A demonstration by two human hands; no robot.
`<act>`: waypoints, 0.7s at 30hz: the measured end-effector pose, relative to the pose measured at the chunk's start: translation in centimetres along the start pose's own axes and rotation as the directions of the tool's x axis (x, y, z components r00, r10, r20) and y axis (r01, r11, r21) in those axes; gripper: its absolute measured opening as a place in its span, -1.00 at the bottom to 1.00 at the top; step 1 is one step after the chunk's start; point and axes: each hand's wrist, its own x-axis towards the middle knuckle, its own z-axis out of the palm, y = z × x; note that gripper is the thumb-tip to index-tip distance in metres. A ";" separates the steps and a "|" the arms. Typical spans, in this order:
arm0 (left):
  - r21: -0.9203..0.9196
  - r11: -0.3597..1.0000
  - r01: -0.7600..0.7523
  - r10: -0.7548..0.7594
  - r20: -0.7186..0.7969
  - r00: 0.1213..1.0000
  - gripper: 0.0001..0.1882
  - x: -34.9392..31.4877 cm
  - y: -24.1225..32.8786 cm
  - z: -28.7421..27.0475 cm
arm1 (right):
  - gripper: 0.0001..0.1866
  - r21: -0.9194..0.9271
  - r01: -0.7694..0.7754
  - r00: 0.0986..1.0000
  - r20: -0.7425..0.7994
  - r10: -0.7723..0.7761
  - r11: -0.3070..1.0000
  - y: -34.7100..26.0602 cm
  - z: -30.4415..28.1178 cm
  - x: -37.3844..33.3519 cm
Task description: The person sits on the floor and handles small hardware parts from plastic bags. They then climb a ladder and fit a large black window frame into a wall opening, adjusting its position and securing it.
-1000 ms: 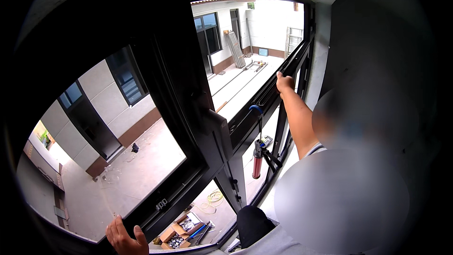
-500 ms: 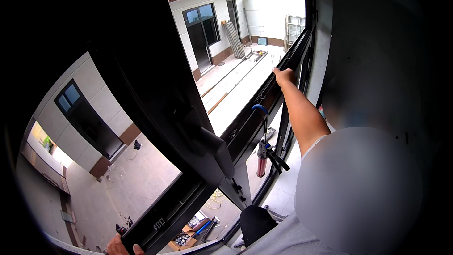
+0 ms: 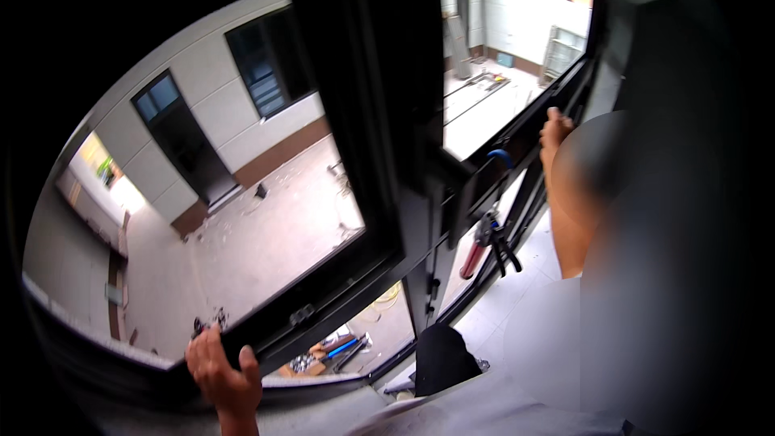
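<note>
At the lower left my left hand (image 3: pixel 219 373) is open, its fingers and thumb spread beside the lower rail of a black window frame (image 3: pixel 343 284). Nothing shows in its palm. Over on the right my right hand (image 3: pixel 555 131) is by the far stretch of the frame's rail, arm bent. Its fingers look partly curled, but blur hides whether they grip the rail. A caulking gun (image 3: pixel 478 249) with a reddish tube and black handle hangs from the rail between my hands, below a blue hook-shaped part (image 3: pixel 500 157).
Below the rail, beyond the lower opening, a cardboard box (image 3: pixel 307 365) of small parts stands beside blue and black tools (image 3: pixel 343 347). A black rounded thing (image 3: pixel 444 359) is near my body. Metal frame pieces (image 3: pixel 488 81) lie in the courtyard. A ladder-like rack (image 3: pixel 563 52) leans at the far wall.
My left hand has come off the rail's end and spread its fingers. My right arm has drawn back and bent. The view has swung left, shifting everything rightward.
</note>
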 end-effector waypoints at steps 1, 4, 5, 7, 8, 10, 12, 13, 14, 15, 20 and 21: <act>-0.007 1.000 -0.012 0.012 -0.002 1.000 -0.41 0.3 0.3 0.0 | -0.71 0.209 0.129 0.990 0.032 -0.139 0.969 -1.7 -1.1 -2.7; -0.082 0.993 -0.079 0.072 -0.088 0.994 -0.42 0.9 1.1 0.0 | -0.78 0.194 0.393 0.891 0.162 -0.425 0.899 -3.6 -5.5 -10.2; -0.078 0.994 -0.077 0.068 -0.113 0.991 -0.42 0.7 1.2 -0.2 | -0.78 0.132 0.557 0.793 0.208 -0.572 0.820 -4.4 -6.4 -14.3; -0.117 0.988 -0.104 0.088 -0.135 0.987 -0.43 1.3 1.6 0.5 | -0.83 0.419 0.549 0.603 0.400 -0.690 0.723 -6.1 -7.7 -22.6; -0.124 0.987 -0.105 0.089 -0.132 0.987 -0.43 1.3 1.7 0.9 | -0.86 0.547 0.473 0.487 0.491 -0.722 0.691 -6.8 -7.9 -26.8; -0.094 0.993 -0.072 0.061 -0.118 0.991 -0.42 0.9 1.6 0.7 | -0.92 0.516 0.690 0.170 0.567 -0.806 0.508 -9.5 -6.2 -32.3; -0.114 0.992 -0.055 0.042 -0.117 0.992 -0.41 0.8 1.1 0.8 | -0.90 0.556 0.609 0.058 0.681 -0.730 0.566 -11.4 -4.1 -36.2; -0.119 0.992 -0.047 0.033 -0.118 0.992 -0.41 0.5 1.0 0.7 | -0.88 0.562 0.627 0.037 0.671 -0.741 0.540 -12.3 -3.6 -37.9; -0.120 0.992 -0.043 0.028 -0.122 0.992 -0.41 0.5 1.0 0.9 | -0.86 0.622 0.606 -0.016 0.634 -0.773 0.496 -13.2 -3.1 -38.9; -0.120 0.992 -0.038 0.023 -0.125 0.992 -0.40 0.6 1.0 1.1 | -0.86 0.635 0.620 -0.083 0.638 -0.766 0.462 -13.9 -2.5 -39.7; -0.138 0.990 -0.030 0.015 -0.107 0.994 -0.36 0.7 1.5 1.7 | -0.69 0.448 0.766 -0.104 0.795 -0.598 0.461 -12.5 0.6 -41.1; -0.103 0.994 -0.030 0.019 -0.114 0.993 -0.35 0.7 1.5 2.1 | -0.65 0.373 0.784 -0.060 0.841 -0.538 0.496 -12.5 0.4 -41.5</act>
